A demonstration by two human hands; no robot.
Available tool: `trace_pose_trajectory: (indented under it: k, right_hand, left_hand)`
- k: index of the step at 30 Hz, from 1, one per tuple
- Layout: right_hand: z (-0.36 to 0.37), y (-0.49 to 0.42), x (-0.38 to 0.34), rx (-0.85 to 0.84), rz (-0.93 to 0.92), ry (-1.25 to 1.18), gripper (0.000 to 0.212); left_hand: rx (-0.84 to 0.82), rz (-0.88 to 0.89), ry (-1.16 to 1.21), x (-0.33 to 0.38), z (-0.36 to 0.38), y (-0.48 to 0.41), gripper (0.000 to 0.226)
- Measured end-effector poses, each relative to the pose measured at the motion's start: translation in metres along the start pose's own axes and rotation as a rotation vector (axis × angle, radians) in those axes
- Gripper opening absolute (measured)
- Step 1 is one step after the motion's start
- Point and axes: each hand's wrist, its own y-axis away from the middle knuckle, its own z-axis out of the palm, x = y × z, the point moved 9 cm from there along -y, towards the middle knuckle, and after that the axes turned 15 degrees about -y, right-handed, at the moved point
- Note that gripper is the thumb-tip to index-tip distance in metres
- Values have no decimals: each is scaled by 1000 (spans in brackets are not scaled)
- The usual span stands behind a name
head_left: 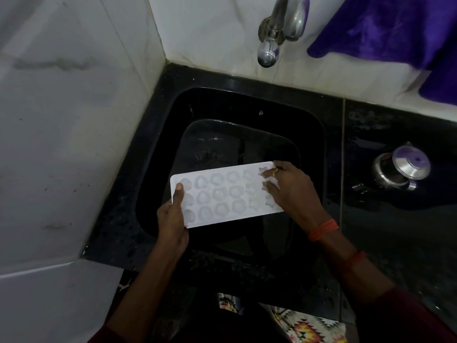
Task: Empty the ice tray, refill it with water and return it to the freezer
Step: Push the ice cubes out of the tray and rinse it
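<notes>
Patterned cloth [309, 328] at bottom edge of frame, below the counter front. Both forearms reach up from there to the sink [160, 144], a black basin set in a black counter [395, 243] in a tiled corner.

Tray [222, 194]: white, three rows of cells, held about level over the basin, long axis left to right, right end slightly farther from camera. Not touching the sink.

Left hand [171, 219]: grips the tray's left short end. Thumb [178, 191] lies flat on the top face; the fingers go under the tray and are hidden.

Right hand [291, 189]: holds the right end. Fingers bent, tips down on the last columns of cells. Ring [275, 170] on one finger; orange band [324, 229] at the wrist.

Cell contents: pale rounded shapes, possibly ice; glare is too strong to be sure.

Tap [279, 28]: chrome, on the back wall above the far rim of the sink; no stream visible.

Purple cloth [395, 28] hangs at upper right. Steel pot [400, 169] with lid stands on the counter right of the sink, well apart from the tray.
</notes>
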Motion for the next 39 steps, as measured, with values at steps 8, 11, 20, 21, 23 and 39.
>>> trace_pose_trajectory:
  k: [8,11,20,21,23,39]
  right_hand:
    - [-2,-1,0,8,-15,22,25]
    - [5,-4,8,-31,-7,69,30]
    - [-2,-1,3,-16,12,92,28]
    - [-4,0,0,-13,4,79,28]
    - [-7,3,-5,-1,-13,57,27]
    - [-9,-1,-2,-26,-26,119,34]
  left_hand:
    - [-6,17,19,6,1,3,34]
    - [-7,24,18,6,1,4,34]
    - [-23,41,17,8,4,5,32]
    - [-24,43,19,9,5,5,32]
    - [-20,45,20,9,5,5,33]
    - [-57,37,31,9,5,7,34]
